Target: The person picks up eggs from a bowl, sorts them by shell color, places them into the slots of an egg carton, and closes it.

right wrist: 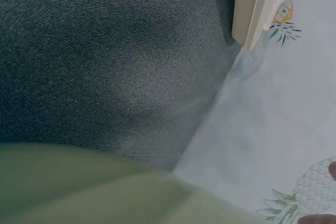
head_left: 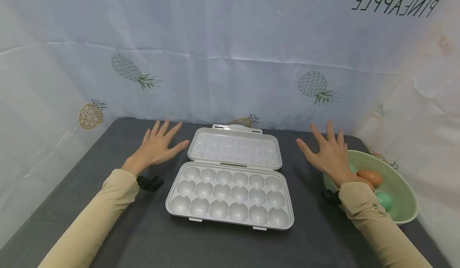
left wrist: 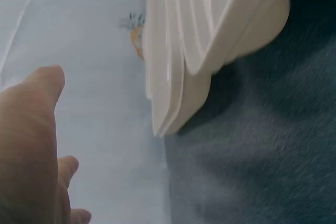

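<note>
A white egg box lies unfolded on the dark table, its rows of round hollows bare and its lid tipped back behind. To its left my left hand hovers with fingers spread, holding nothing; in the left wrist view its thumb shows beside the egg box. My right hand is also spread and bare, between the box and a pale green bowl. Inside the bowl are a brown egg and a green egg; my right wrist and sleeve hide part of it.
The grey-black tabletop ends at a white curtain printed with pineapples, which hangs behind and along both sides. The bowl's rim fills the lower left of the right wrist view. Dark wrist straps sit at both cuffs.
</note>
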Motion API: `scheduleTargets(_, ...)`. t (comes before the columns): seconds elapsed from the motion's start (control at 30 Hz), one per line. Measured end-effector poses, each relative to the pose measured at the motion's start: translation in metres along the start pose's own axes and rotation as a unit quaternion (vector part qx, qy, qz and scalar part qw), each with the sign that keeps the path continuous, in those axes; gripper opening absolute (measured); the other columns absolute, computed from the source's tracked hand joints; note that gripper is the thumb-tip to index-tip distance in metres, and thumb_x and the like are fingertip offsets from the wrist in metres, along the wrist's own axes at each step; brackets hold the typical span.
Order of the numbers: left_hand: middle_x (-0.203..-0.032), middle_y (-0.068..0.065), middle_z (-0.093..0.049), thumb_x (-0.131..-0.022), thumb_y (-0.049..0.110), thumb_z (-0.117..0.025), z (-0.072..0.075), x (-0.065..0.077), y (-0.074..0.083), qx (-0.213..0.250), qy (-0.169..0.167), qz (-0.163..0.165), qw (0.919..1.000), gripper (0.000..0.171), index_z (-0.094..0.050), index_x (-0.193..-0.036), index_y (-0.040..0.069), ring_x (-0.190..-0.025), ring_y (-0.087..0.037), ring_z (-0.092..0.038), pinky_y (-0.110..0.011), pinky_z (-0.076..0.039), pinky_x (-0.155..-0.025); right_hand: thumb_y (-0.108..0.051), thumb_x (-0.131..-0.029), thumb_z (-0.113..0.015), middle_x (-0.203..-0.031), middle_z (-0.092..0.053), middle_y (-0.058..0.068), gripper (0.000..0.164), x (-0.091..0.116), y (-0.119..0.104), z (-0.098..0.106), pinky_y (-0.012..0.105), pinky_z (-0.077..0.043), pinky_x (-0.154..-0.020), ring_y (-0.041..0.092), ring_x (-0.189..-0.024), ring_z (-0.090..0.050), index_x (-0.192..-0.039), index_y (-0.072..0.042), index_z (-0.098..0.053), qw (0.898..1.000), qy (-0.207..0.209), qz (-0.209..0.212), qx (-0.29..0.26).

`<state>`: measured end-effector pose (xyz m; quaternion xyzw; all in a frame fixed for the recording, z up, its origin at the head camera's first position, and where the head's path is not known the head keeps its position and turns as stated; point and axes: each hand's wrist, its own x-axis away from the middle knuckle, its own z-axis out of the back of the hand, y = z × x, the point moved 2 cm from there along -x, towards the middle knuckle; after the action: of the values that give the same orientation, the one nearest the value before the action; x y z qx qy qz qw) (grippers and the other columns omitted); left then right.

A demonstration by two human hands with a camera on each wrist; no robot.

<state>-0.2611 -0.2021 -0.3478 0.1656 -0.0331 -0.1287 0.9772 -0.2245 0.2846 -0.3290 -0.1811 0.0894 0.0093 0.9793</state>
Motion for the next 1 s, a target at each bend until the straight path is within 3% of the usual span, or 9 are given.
scheduleTargets(0.2,-0.170,-0.027,-0.008,-0.100,0.060,-0.051,-0.009,0.012,0.007,0.076,-0.002,-0.059,0.9954,0.088,-0.012,-0.166,0.016,-0.155,-0.056,-0.004,-0.078,-0.013,-0.115,-0.063,-0.101,-0.048,-0.166,-0.005,0.037,0.080,0.003,0.008,0.003,0.081,-0.011,-0.111,0.071,-0.145,-0.003,-0.162,-0.016,-0.029,0.999,0.023,0.017,-0.028)
scheduleTargets(0.37,-0.170,-0.020,-0.014,-0.100,0.050,-0.059,-0.025,0.018,-0.001,0.131,-0.028,-0.106,0.9853,0.086,-0.011,-0.166,0.022,-0.156,-0.049,-0.014,-0.074,-0.019,-0.116,-0.059,-0.102,-0.049,-0.162,-0.011,0.042,0.077,0.006,0.015,0.006,0.077,-0.008,-0.116,0.070,-0.146,-0.008,-0.160,-0.011,-0.034,0.998,0.030,0.025,-0.039)
scheduleTargets(0.47,-0.166,-0.019,-0.027,-0.101,0.041,-0.063,-0.037,0.023,-0.011,0.158,-0.033,-0.141,0.9767,0.081,-0.018,-0.165,0.021,-0.145,-0.043,-0.040,-0.061,-0.039,-0.112,-0.056,-0.103,-0.049,-0.161,-0.014,0.044,0.074,0.007,0.019,0.009,0.078,-0.012,-0.114,0.069,-0.145,-0.014,-0.159,-0.009,-0.035,0.998,0.028,0.027,-0.053)
scheduleTargets(0.53,-0.159,-0.020,-0.040,-0.100,0.032,-0.067,-0.044,0.027,-0.017,0.184,-0.032,-0.168,0.9679,0.075,-0.028,-0.162,0.017,-0.127,-0.033,-0.058,-0.046,-0.053,-0.098,-0.053,-0.104,-0.050,-0.159,-0.019,0.044,0.072,0.008,0.022,0.012,0.080,-0.017,-0.110,0.067,-0.144,-0.019,-0.158,-0.007,-0.037,0.997,0.027,0.028,-0.063)
scheduleTargets(0.6,-0.147,-0.019,-0.053,-0.099,0.023,-0.068,-0.051,0.029,-0.023,0.208,-0.028,-0.193,0.9584,0.065,-0.040,-0.156,0.013,-0.105,-0.021,-0.065,-0.032,-0.056,-0.080,-0.050,-0.105,-0.050,-0.158,-0.026,0.042,0.070,0.010,0.025,0.016,0.079,-0.022,-0.108,0.064,-0.144,-0.025,-0.157,-0.005,-0.039,0.996,0.024,0.028,-0.076)
scheduleTargets(0.67,-0.128,-0.016,-0.065,-0.098,0.016,-0.068,-0.057,0.030,-0.027,0.243,-0.032,-0.218,0.9447,0.055,-0.050,-0.149,0.009,-0.087,-0.011,-0.064,-0.026,-0.051,-0.066,-0.047,-0.106,-0.050,-0.157,-0.032,0.039,0.067,0.013,0.028,0.020,0.079,-0.025,-0.105,0.061,-0.143,-0.028,-0.156,-0.004,-0.039,0.995,0.017,0.029,-0.095)
scheduleTargets(0.77,-0.119,-0.006,-0.066,-0.099,0.008,-0.066,-0.063,0.028,-0.032,0.297,-0.059,-0.248,0.9201,0.049,-0.054,-0.146,0.006,-0.072,-0.004,-0.058,-0.024,-0.048,-0.059,-0.044,-0.107,-0.049,-0.158,-0.034,0.034,0.064,0.017,0.033,0.025,0.075,-0.028,-0.106,0.058,-0.143,-0.030,-0.156,-0.003,-0.039,0.990,-0.002,0.023,-0.137)
scheduleTargets(0.9,-0.134,0.003,-0.060,-0.097,0.005,-0.068,-0.067,0.024,-0.036,0.383,-0.140,-0.274,0.8713,0.064,-0.040,-0.154,0.002,-0.071,-0.004,-0.056,-0.027,-0.047,-0.058,-0.044,-0.108,-0.045,-0.159,-0.035,0.028,0.061,0.027,0.043,0.031,0.067,-0.036,-0.103,0.054,-0.140,-0.036,-0.155,-0.005,-0.041,0.979,-0.019,-0.010,-0.202)
scheduleTargets(1.0,-0.138,0.003,-0.059,-0.093,0.010,-0.075,-0.067,0.020,-0.038,0.415,-0.190,-0.279,0.8445,0.079,-0.030,-0.158,0.001,-0.072,-0.006,-0.054,-0.030,-0.044,-0.056,-0.046,-0.109,-0.043,-0.149,-0.048,0.005,0.052,0.036,0.057,0.033,0.044,-0.047,-0.099,0.030,-0.133,-0.050,-0.151,-0.016,-0.047,0.970,-0.019,-0.039,-0.239)
